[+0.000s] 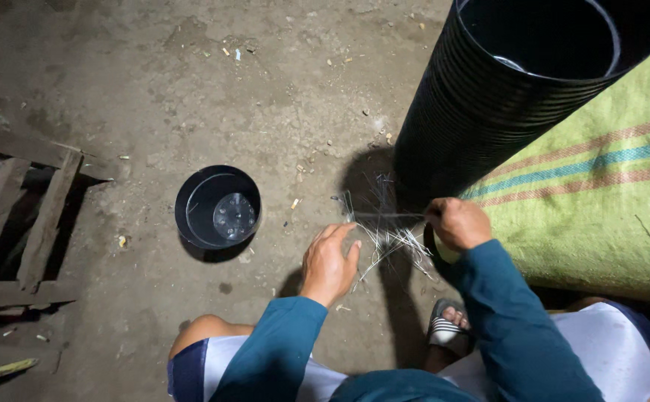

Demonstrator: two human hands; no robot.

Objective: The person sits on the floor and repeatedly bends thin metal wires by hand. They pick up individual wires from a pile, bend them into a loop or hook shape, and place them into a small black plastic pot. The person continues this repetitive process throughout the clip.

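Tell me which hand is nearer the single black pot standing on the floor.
Left. The left hand is just to the right of the single black pot, apart from it. The right hand is farther right, by the tall stack of pots, gripping thin strips.

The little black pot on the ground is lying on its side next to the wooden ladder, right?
Not quite. The little black pot stands upright, mouth up, so the head view looks straight down at the holes in its bottom. It does sit on the ground beside the wooden ladder.
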